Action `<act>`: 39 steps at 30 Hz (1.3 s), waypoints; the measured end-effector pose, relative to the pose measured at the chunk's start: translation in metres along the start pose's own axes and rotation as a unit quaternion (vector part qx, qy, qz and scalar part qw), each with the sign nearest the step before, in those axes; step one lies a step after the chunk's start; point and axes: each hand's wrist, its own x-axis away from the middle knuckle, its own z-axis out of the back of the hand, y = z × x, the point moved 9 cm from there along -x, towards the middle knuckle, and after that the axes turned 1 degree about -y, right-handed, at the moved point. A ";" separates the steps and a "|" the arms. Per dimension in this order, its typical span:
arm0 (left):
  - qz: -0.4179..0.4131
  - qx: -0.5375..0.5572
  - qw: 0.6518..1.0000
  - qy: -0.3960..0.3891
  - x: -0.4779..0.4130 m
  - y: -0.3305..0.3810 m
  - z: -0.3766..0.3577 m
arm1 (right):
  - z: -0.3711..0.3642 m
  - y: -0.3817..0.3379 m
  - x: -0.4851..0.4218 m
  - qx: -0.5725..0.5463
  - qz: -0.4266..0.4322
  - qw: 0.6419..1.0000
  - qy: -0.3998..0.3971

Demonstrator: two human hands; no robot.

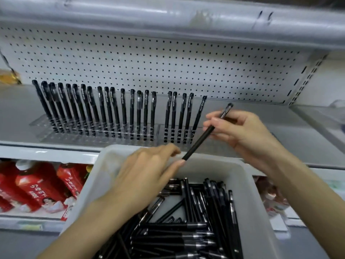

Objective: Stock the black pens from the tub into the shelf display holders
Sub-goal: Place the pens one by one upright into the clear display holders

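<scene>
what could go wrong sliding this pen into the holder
The pen in the right hand is slanted, so it could miss a slot in the clear holder or knock the leaning end pen. The left hand only touches its lower end, so a slip would likely drop it into the tub.

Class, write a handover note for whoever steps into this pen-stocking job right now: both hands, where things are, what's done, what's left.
Right hand: grips one black pen near its cap end, above the tub.
Left hand: fingertips at that pen's lower end; grip unclear.
Tub: in front of the shelf, with many loose pens inside.
Done: left holder looks filled; five pens stand in the right holder.
Left: seat the held pen beside those five, then stock the rest.
</scene>
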 end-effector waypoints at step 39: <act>-0.004 -0.223 0.973 0.054 -0.010 -0.046 -0.028 | 0.015 0.000 -0.076 0.347 0.034 0.937 0.013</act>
